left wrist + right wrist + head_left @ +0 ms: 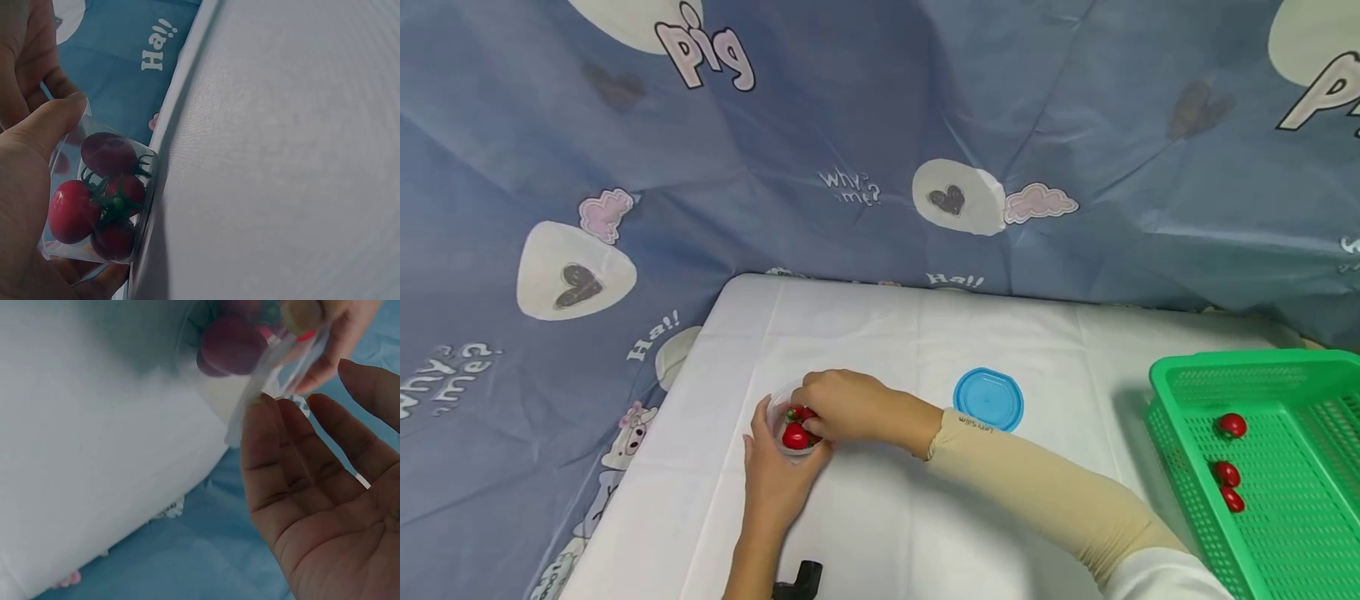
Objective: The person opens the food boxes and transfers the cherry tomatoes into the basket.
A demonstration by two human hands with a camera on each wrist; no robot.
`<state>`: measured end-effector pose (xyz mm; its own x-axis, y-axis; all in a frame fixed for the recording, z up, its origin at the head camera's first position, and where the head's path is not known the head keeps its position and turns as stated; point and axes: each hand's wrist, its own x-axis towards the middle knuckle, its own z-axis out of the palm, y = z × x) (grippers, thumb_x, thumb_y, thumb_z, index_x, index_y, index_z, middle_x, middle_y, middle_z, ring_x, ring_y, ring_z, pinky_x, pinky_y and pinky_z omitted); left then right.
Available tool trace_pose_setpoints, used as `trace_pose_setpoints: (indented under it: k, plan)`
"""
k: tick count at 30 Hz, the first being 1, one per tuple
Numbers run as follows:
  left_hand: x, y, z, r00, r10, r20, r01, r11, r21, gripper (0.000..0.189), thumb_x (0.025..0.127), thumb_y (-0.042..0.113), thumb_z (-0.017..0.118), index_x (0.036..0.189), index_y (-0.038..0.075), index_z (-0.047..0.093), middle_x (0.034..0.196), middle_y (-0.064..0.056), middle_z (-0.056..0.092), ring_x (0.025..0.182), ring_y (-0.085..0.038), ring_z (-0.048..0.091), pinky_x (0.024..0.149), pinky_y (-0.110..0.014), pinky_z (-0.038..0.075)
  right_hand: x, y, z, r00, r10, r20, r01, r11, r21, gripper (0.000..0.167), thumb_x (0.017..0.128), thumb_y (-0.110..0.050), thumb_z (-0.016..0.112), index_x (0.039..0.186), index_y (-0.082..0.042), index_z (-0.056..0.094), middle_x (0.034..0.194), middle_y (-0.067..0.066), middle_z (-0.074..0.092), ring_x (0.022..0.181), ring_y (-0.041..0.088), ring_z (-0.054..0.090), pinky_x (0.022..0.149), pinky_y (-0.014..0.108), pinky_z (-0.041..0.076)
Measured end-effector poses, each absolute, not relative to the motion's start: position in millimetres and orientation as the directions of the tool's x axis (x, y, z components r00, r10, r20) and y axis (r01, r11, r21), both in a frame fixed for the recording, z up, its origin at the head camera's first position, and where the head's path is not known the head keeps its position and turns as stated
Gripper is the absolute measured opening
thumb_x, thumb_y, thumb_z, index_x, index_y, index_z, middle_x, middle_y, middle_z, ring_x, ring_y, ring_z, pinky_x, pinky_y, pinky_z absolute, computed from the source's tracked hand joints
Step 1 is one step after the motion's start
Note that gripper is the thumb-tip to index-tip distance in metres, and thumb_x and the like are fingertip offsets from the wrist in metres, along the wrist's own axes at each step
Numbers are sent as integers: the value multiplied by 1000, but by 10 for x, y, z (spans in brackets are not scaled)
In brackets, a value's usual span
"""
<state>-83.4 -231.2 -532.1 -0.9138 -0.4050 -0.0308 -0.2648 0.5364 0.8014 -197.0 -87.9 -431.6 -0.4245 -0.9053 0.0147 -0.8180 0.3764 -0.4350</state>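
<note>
A small clear plastic container (777, 402) stands at the left of the white table with several red cherry tomatoes (795, 436) inside. Their green stems show through its wall in the left wrist view, where the tomatoes (74, 212) lie bunched together. My left hand (775, 487) grips the container from the near side, thumb and fingers around its wall. Over its opening is my right hand (846, 406), which hides part of the tomatoes. In the right wrist view the right hand (325, 487) has loosely bent fingers with nothing between them, fingertips right at the container's rim.
A round blue lid (988, 398) lies on the table, behind the right forearm. At the right stands a green basket (1180, 442) with a few cherry tomatoes (1232, 426) in it. A black object (801, 581) shows beside the left forearm. Blue printed cloth (850, 125) hangs behind the table.
</note>
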Motion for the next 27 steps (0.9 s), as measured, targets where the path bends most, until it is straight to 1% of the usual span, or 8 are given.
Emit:
trace_pose_setpoints:
  k: [4, 9, 11, 15, 18, 20, 23, 27]
  plan:
    - [-827, -2290, -5320, -917, -393, -62, -283, 536, 796, 110, 86, 43, 85, 167, 22, 13, 165, -17, 35, 154, -57, 4, 117, -75, 16, -1967, -968, -4409, -432, -902, -10, -818, 396, -418, 24, 96, -10, 73, 120, -12, 77, 96, -3, 70, 80, 5, 57, 74, 16, 48]
    - [-837, -2274, -5312, -922, -382, -62, -278, 544, 792, 111, 86, 45, 85, 167, 22, 13, 165, -18, 34, 154, -56, 5, 120, -71, 12, -1977, -1040, -4456, -455, -889, -50, -819, 440, -367, 21, 95, -10, 75, 116, -12, 78, 91, -5, 68, 79, 5, 58, 75, 19, 50]
    - [-836, -2273, -5308, -920, -386, -64, -283, 546, 788, 111, 86, 45, 85, 167, 22, 13, 166, -18, 34, 154, -56, 5, 120, -73, 14, -1979, -1061, -4471, -458, -887, -64, -821, 450, -353, 21, 94, -10, 76, 114, -13, 79, 91, -5, 68, 80, 5, 59, 75, 19, 50]
    - [-829, -2277, -5302, -918, -390, -67, -289, 547, 786, 111, 86, 43, 85, 167, 22, 12, 165, -19, 35, 154, -57, 4, 118, -74, 15, -1973, -1100, -4488, -456, -885, -95, -819, 459, -345, 27, 93, -8, 76, 118, -17, 79, 96, -6, 71, 84, 5, 62, 75, 20, 51]
    - [-825, -2284, -5302, -921, -386, -57, -281, 555, 783, 111, 86, 44, 85, 167, 22, 12, 164, -20, 36, 154, -56, 6, 120, -72, 13, -1967, -1120, -4476, -442, -887, -134, -821, 460, -338, 34, 92, -10, 78, 124, -22, 77, 102, -5, 71, 89, 6, 63, 76, 21, 51]
    - [-823, -2291, -5304, -922, -384, -48, -274, 563, 780, 111, 86, 44, 85, 167, 21, 12, 164, -20, 36, 154, -55, 8, 121, -71, 11, -1965, -1131, -4464, -425, -891, -158, -832, 454, -319, 32, 92, -13, 80, 122, -24, 77, 101, -6, 69, 88, 6, 62, 75, 21, 51]
    - [-820, -2304, -5309, -923, -384, -33, -265, 571, 777, 111, 86, 44, 85, 167, 20, 12, 163, -20, 38, 154, -53, 13, 122, -69, 9, -1961, -1156, -4448, -408, -896, -176, -847, 444, -294, 20, 92, -18, 81, 112, -25, 79, 96, -8, 65, 84, 5, 59, 71, 22, 50]
    - [-817, -2318, -5313, -922, -387, -27, -262, 568, 780, 111, 86, 44, 85, 166, 21, 13, 162, -19, 40, 155, -53, 12, 122, -68, 9, -1949, -1204, -4436, -413, -892, -187, -854, 450, -262, 11, 92, -22, 81, 103, -26, 80, 93, -9, 62, 81, 5, 56, 68, 24, 49]
